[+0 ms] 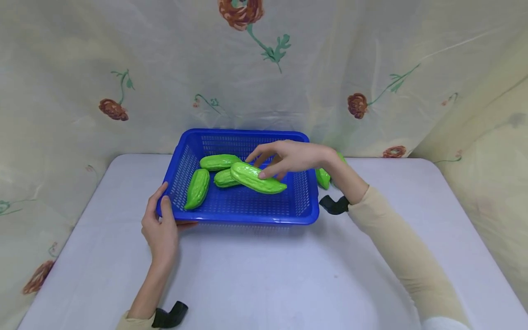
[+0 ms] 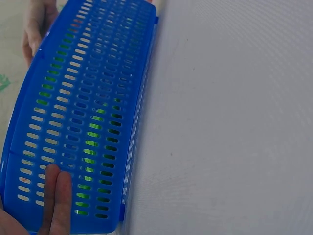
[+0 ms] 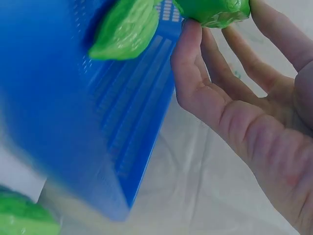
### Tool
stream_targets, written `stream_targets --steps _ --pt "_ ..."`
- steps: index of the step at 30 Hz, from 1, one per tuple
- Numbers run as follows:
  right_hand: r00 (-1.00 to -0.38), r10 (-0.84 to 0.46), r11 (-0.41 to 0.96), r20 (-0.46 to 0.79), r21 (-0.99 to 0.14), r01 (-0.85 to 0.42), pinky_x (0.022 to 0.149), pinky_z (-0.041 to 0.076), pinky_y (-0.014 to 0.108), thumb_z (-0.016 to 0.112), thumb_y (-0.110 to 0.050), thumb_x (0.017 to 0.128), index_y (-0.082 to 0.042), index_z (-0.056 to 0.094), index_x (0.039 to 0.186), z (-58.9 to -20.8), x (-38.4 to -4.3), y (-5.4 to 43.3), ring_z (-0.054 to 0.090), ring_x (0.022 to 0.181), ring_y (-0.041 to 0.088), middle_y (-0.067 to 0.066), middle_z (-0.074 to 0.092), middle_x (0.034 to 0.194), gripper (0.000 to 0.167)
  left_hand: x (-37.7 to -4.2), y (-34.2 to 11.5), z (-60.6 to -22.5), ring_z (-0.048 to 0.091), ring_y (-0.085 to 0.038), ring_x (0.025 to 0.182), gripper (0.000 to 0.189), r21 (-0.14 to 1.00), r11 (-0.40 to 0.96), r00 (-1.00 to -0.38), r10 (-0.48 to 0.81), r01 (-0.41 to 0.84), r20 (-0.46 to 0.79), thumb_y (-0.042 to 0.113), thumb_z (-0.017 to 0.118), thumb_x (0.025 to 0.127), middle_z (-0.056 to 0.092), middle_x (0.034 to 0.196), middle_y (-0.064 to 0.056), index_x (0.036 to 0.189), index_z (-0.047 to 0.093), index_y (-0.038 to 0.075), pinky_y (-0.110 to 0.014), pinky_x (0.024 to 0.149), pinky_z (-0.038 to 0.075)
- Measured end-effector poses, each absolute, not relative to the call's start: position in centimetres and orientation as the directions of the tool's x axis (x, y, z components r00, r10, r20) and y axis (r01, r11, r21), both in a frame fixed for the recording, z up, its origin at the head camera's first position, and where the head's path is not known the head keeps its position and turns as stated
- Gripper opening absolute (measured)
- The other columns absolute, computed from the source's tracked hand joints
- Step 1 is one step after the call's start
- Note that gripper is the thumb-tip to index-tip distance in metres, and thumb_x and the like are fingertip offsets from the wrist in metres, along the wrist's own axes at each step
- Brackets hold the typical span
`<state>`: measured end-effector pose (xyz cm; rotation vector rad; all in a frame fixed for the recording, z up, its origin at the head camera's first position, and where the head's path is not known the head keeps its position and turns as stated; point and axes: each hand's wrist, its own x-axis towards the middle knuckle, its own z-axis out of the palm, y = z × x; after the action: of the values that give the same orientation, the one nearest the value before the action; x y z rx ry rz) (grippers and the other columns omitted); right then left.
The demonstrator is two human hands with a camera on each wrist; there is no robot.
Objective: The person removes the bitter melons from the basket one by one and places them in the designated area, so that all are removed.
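Note:
A blue plastic basket [image 1: 243,217] stands on the white table, and my left hand [image 1: 162,231] grips it at the near left corner. My left thumb lies over the rim; in the left wrist view two fingers [image 2: 61,200] lie against the slotted outer wall. Over the basket, my right hand [image 1: 294,156] pinches a green bitter melon [image 1: 257,181] between thumb and fingertips. Three more bitter melons lie inside: one at the back [image 1: 218,162], one at the left [image 1: 197,189] and one partly hidden [image 1: 224,179] behind the held one.
To the right of the basket, at least one green bitter melon [image 1: 323,178] lies on the table [image 1: 264,275], partly hidden by the basket and my right arm. A flowered curtain [image 1: 165,68] hangs behind the table. Black straps [image 1: 335,205] sit at both wrists.

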<state>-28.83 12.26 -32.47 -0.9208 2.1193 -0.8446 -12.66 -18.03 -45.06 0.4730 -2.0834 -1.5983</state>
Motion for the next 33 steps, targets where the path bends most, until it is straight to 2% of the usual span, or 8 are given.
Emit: stream_targets --steps 2,6,10,13,20,24,27,33 --pt "-0.540 -0.778 0.547 -0.320 -0.768 -0.334 0.096 0.065 0.043 0.070 -0.035 0.106 -0.025 0.055 0.156 -32.6 -29.0 13.1 0.067 0.133 0.024 0.007 0.058 0.158 0.053 -12.7 -18.1 -45.0 0.046 -0.015 0.156 0.040 0.961 0.275 -0.828 -0.540 -0.002 0.153 0.031 0.047 0.116 0.054 0.165 0.003 0.152 0.063 0.025 -0.044 0.129 0.042" --pt "-0.566 -0.762 0.540 -0.315 -0.791 -0.286 0.099 0.064 0.046 0.069 -0.034 0.106 -0.025 0.054 0.156 -32.9 -29.0 14.8 0.059 0.142 0.026 0.006 0.053 0.161 0.053 -12.7 -18.1 -45.0 0.046 -0.014 0.156 0.040 0.960 0.279 -0.828 -0.540 -0.007 0.151 0.032 0.047 0.116 0.054 0.165 0.004 0.151 0.063 0.026 -0.043 0.128 0.043" --pt "-0.596 -0.746 0.515 -0.297 -0.824 -0.234 0.104 0.062 0.046 0.066 -0.029 0.108 -0.024 0.051 0.158 -33.0 -29.1 16.8 0.061 0.138 0.028 0.007 0.051 0.162 0.051 -12.7 -18.1 -45.0 0.045 -0.014 0.157 0.039 0.962 0.275 -0.826 -0.541 0.004 0.158 0.031 0.048 0.116 0.055 0.164 0.003 0.151 0.064 0.025 -0.046 0.131 0.039" --pt "-0.648 -0.708 0.503 -0.280 -0.844 -0.185 0.108 0.061 0.049 0.063 -0.028 0.110 -0.021 0.048 0.160 -33.1 -29.3 18.6 0.061 0.137 0.031 0.010 0.051 0.161 0.052 -12.7 -18.1 -44.9 0.045 -0.015 0.157 0.039 0.962 0.275 -0.826 -0.540 0.008 0.161 0.031 0.048 0.116 0.055 0.164 0.002 0.151 0.064 0.024 -0.046 0.132 0.037" --pt "-0.760 -0.584 0.496 -0.285 -0.866 -0.056 0.115 0.055 0.058 0.059 -0.031 0.112 -0.020 0.040 0.164 -33.6 -29.6 23.1 0.046 0.154 0.032 0.012 0.043 0.168 0.057 -12.6 -18.1 -44.8 0.047 -0.015 0.156 0.040 0.961 0.275 -0.826 -0.545 -0.012 0.146 0.031 0.048 0.115 0.055 0.165 0.003 0.151 0.063 0.024 -0.046 0.129 0.041" --pt "-0.794 -0.524 0.467 -0.307 -0.884 0.033 0.112 0.058 0.048 0.055 -0.031 0.114 -0.020 0.035 0.166 -33.8 -29.9 25.6 0.060 0.135 0.023 0.009 0.053 0.154 0.058 -12.5 -18.1 -44.8 0.045 -0.017 0.158 0.040 0.959 0.282 -0.823 -0.547 -0.010 0.152 0.031 0.048 0.115 0.055 0.165 0.001 0.152 0.063 0.023 -0.046 0.132 0.037" --pt "-0.814 -0.480 0.447 -0.327 -0.890 0.094 0.105 0.060 0.036 0.053 -0.032 0.114 -0.017 0.030 0.168 -34.2 -30.2 27.6 0.067 0.121 0.013 0.000 0.058 0.142 0.061 -12.5 -18.1 -44.8 0.044 -0.018 0.159 0.040 0.960 0.281 -0.824 -0.544 -0.004 0.156 0.030 0.049 0.115 0.055 0.165 -0.001 0.151 0.063 0.022 -0.046 0.133 0.035" --pt "-0.844 -0.391 0.426 -0.369 -0.885 0.189 0.099 0.061 0.029 0.053 -0.035 0.114 -0.013 0.022 0.170 -35.9 -31.0 31.4 0.064 0.121 0.008 -0.006 0.052 0.142 0.067 -12.6 -18.0 -44.7 0.046 -0.017 0.157 0.039 0.961 0.278 -0.824 -0.546 -0.008 0.151 0.031 0.049 0.115 0.056 0.164 0.002 0.151 0.064 0.025 -0.044 0.132 0.038"
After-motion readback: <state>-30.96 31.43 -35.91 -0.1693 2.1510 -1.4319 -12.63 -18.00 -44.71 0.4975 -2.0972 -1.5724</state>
